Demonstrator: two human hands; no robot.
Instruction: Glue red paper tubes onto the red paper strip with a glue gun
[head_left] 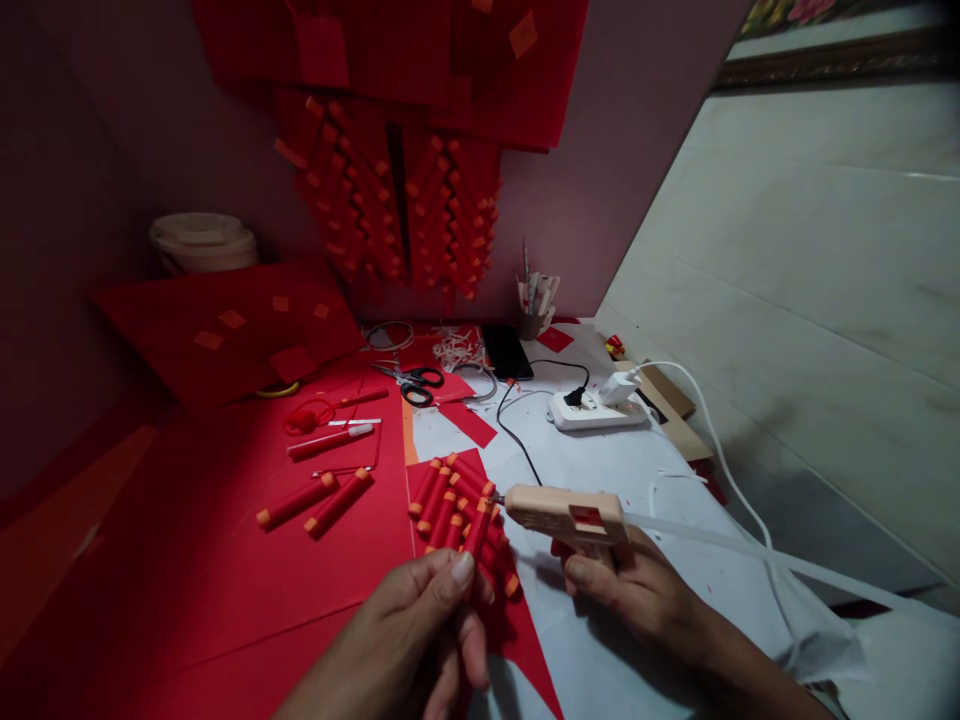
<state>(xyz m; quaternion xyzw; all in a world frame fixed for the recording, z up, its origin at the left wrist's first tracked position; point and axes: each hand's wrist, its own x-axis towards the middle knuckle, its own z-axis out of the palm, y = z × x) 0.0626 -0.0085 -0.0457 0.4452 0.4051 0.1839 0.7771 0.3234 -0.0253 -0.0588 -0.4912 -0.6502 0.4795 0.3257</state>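
Note:
My left hand, low in the middle, pinches the lower end of a red paper roll with an orange band at its top. My right hand is wrapped round the handle of a beige glue gun. The gun points left, its nozzle at the roll's upper end; whether they touch is too small to tell. A long translucent glue stick runs out of its back to the right. Behind my left fingers lies a pile of similar red rolls on red paper. Two more rolls lie apart on the left.
Black-handled scissors, a pen, a phone and a cup of tools lie or stand further back. A white power strip with cables is at right. Red decorations hang at the wall.

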